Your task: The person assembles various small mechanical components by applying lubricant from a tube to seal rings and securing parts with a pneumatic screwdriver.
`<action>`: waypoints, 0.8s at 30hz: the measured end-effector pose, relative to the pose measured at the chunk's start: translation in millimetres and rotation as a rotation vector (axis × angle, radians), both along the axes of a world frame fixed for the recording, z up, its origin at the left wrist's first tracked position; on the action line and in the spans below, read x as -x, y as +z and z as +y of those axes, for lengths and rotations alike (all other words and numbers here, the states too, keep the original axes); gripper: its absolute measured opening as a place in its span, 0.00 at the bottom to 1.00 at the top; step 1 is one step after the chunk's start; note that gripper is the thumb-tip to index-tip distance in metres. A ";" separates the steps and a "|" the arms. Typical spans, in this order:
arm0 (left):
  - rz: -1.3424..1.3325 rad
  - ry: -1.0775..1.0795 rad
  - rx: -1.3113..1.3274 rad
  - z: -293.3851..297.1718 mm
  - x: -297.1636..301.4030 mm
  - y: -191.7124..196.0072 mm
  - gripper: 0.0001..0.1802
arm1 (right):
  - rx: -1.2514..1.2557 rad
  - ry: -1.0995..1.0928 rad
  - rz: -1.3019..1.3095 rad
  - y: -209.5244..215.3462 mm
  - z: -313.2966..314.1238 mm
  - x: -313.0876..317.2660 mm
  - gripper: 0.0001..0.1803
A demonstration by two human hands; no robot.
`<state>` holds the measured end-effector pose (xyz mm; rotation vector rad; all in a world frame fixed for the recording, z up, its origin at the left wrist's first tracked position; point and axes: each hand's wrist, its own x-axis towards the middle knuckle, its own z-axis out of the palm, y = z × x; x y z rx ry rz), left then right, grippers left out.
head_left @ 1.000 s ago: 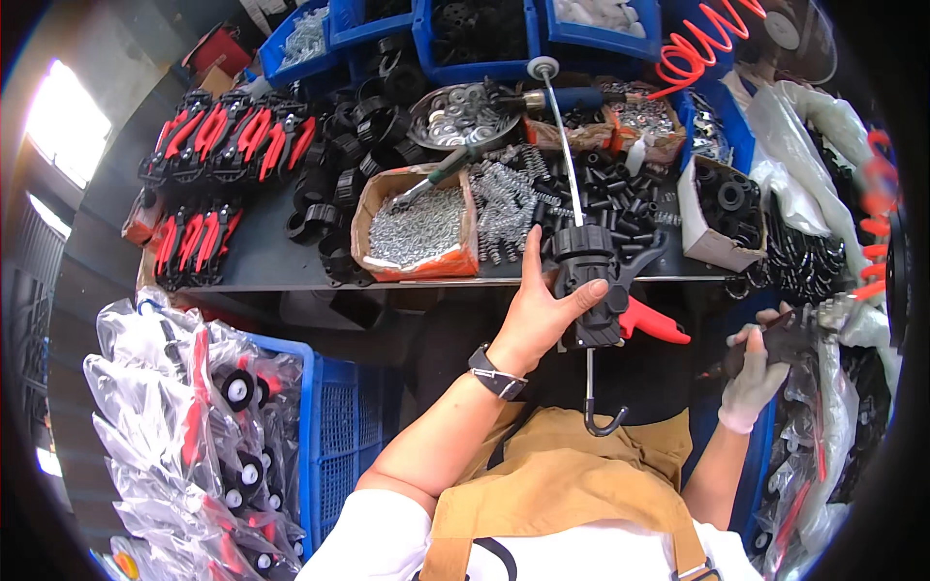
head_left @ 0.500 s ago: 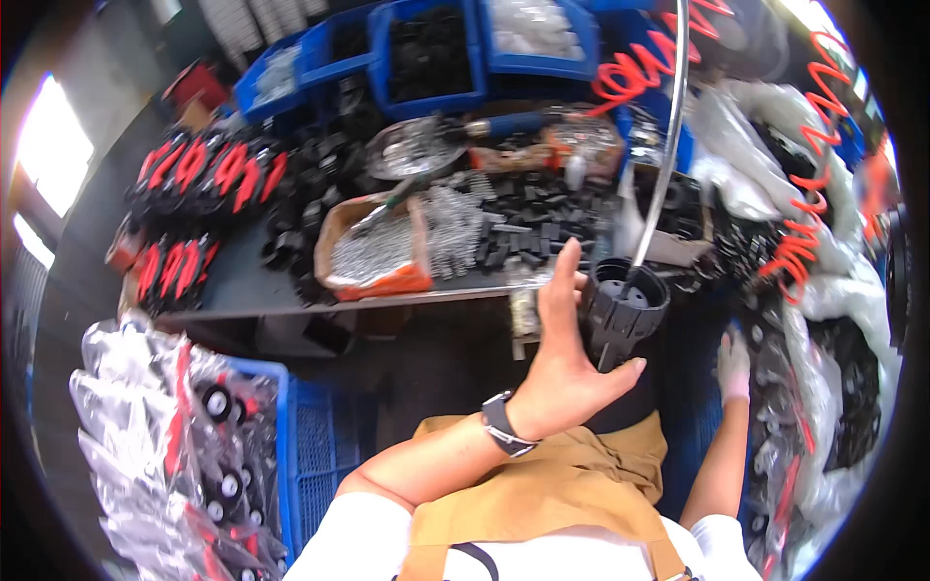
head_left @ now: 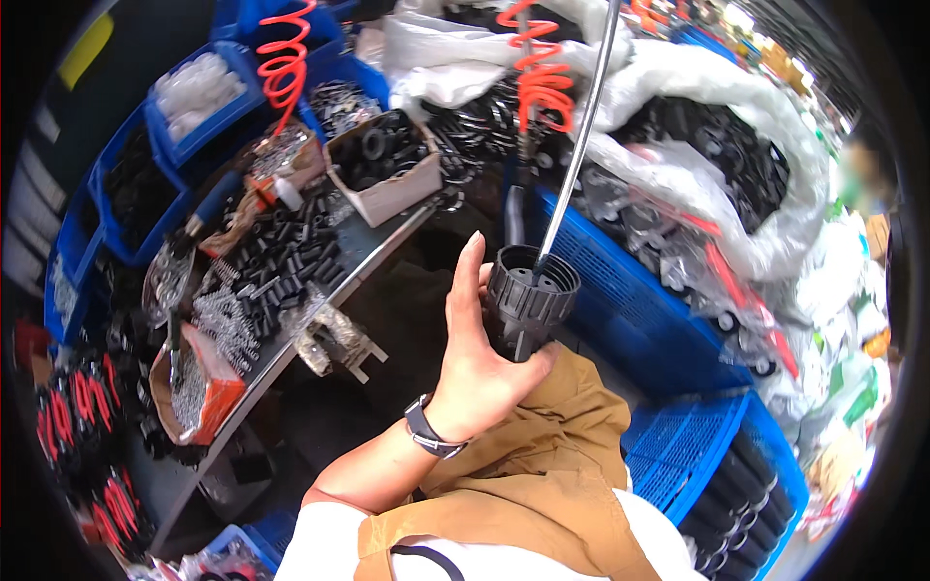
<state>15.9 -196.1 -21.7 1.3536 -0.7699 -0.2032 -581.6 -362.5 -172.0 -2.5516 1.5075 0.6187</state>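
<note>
My left hand, with a dark watch on its wrist, grips a black ribbed plastic cylinder by its side. The thumb is on the near side and the fingers go round behind it, partly hidden. The cylinder's open round end faces up. A long thin metal rod rises from inside that end, leans to the right and runs out of the top of the picture. My right hand does not show; only a white sleeve is at the lower right.
A workbench edge runs along the left, holding black tubes, springs and blue bins. Red coiled hoses hang at the back. Blue crates stand at right, one holding black tubes. Bagged parts lie beyond.
My view has swung to the right, bringing the crates and bagged parts in. My left hand keeps its hold on the cylinder. My right hand, earlier low at the right, has gone out of sight.
</note>
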 end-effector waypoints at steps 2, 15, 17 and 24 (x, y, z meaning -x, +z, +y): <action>-0.185 0.111 -0.202 20.3 10.0 12.2 0.66 | -0.294 0.028 0.364 -17.4 10.3 33.5 0.58; -0.725 -0.112 -0.566 37.2 29.0 -14.4 0.52 | -0.241 0.064 0.322 40.6 20.2 -32.6 0.41; -0.806 -0.142 -0.564 39.3 25.8 -20.7 0.51 | -0.184 0.159 0.080 44.0 18.0 -13.1 0.42; -1.133 -0.204 -0.448 32.0 26.9 -22.6 0.46 | 0.641 0.145 -0.660 135.9 -68.2 -133.3 0.42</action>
